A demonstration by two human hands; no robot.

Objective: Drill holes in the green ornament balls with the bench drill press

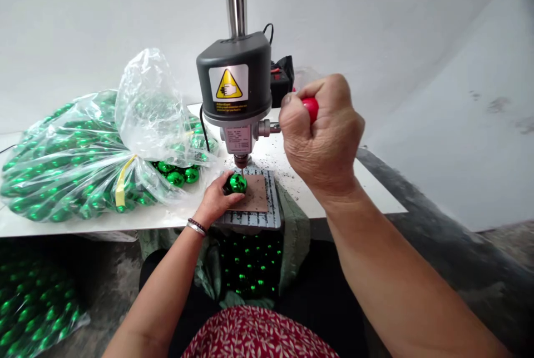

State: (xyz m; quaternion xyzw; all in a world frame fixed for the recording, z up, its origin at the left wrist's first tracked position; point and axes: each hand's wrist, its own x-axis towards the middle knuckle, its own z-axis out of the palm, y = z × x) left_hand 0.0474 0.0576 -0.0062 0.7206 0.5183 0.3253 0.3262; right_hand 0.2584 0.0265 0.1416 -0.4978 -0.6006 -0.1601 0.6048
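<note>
A shiny green ball (238, 183) rests on a brown board (257, 194) beneath the bit of a drill press (233, 80). My left hand (217, 197) grips the ball from the left with thumb and fingers, a dark bracelet and a silver one on the wrist. Raised at the right of the machine, my right hand (323, 135) is wrapped round the red knob (310, 109) of the press lever. The thin bit comes down to the top of the ball; whether it has entered the ball, I cannot tell.
A clear plastic bag (75, 163) full of green balls lies on the white table (375, 188) at left. Another bag (35, 297) sits below. More green balls (250, 263) are under the table edge, between green cloth. Dark shavings surround the metal base plate (273, 202).
</note>
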